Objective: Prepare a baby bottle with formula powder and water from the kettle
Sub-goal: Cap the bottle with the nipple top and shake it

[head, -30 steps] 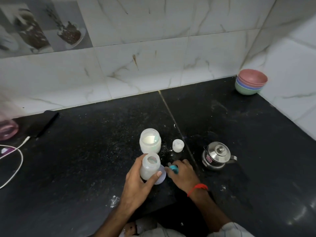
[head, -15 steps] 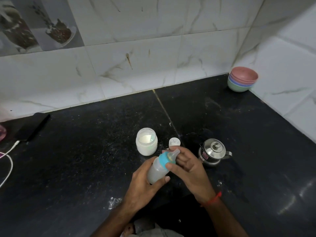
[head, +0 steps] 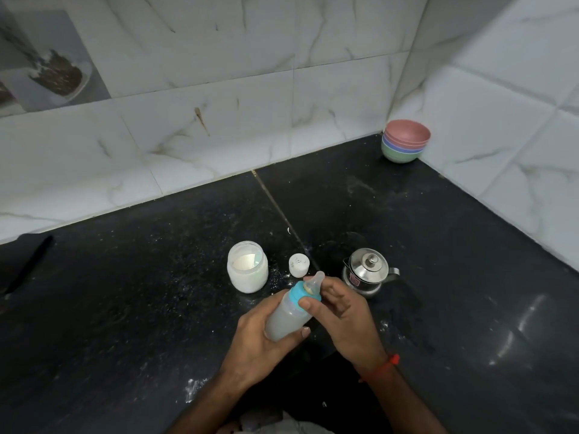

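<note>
My left hand grips the body of the baby bottle, which is tilted toward the upper right and holds cloudy liquid. My right hand has its fingers around the bottle's teal collar, with the clear teat sticking out above. Behind the hands, an open glass jar of white formula powder stands on the black counter. A small white cap sits just right of the jar. The small steel kettle, lid on, stands to the right of my right hand.
Stacked pink, blue and green bowls sit in the far right corner against the tiled walls. A dark flat object lies at the left edge. White powder is scattered around the jar and near the front edge.
One second ago the bottle stood open in my left hand while my right hand took the teal teat from the counter. The teat now sits on the bottle, which is lifted and tilted.
</note>
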`<state>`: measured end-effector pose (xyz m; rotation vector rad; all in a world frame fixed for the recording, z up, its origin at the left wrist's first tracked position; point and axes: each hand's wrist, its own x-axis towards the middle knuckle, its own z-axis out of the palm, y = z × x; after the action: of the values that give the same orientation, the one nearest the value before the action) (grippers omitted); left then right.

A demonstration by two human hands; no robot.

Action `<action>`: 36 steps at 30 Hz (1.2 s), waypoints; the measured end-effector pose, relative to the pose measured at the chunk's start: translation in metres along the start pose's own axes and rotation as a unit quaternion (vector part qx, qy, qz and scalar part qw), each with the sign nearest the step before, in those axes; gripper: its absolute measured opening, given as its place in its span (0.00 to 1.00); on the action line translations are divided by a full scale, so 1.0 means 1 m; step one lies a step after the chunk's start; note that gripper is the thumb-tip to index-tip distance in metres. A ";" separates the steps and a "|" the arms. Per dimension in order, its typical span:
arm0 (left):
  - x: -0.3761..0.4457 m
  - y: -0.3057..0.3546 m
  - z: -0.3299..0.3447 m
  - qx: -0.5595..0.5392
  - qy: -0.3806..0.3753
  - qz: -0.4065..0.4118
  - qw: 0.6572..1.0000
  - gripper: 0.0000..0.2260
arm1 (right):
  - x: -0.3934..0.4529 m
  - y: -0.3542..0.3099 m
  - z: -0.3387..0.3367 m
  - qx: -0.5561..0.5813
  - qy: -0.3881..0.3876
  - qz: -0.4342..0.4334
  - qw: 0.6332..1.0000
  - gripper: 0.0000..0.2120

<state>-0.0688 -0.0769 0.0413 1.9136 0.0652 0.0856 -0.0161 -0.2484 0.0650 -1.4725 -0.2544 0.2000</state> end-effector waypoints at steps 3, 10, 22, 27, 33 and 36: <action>0.004 0.003 0.000 0.003 -0.017 0.006 1.000 0.26 | -0.003 -0.002 -0.002 -0.001 0.016 -0.006 1.000 0.12; 0.008 0.009 0.007 0.011 -0.024 0.013 1.000 0.27 | -0.005 -0.001 0.005 -0.036 0.062 -0.014 0.997 0.17; 0.010 0.014 0.009 0.024 -0.035 0.025 0.999 0.26 | -0.009 0.003 -0.008 -0.018 -0.002 0.010 1.000 0.33; 0.012 0.016 0.011 0.018 -0.027 0.022 0.999 0.25 | -0.013 0.001 -0.006 0.001 0.017 0.012 1.000 0.32; 0.008 0.014 0.016 0.018 -0.046 0.011 0.999 0.27 | -0.017 0.004 -0.007 -0.026 0.022 -0.015 0.999 0.32; 0.011 0.013 0.014 0.026 -0.045 0.013 0.999 0.25 | -0.015 0.005 -0.007 -0.020 0.031 -0.016 0.999 0.31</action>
<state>-0.0570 -0.0932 0.0491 1.9685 -0.0192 0.0150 -0.0280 -0.2587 0.0588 -1.5115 -0.2338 0.1241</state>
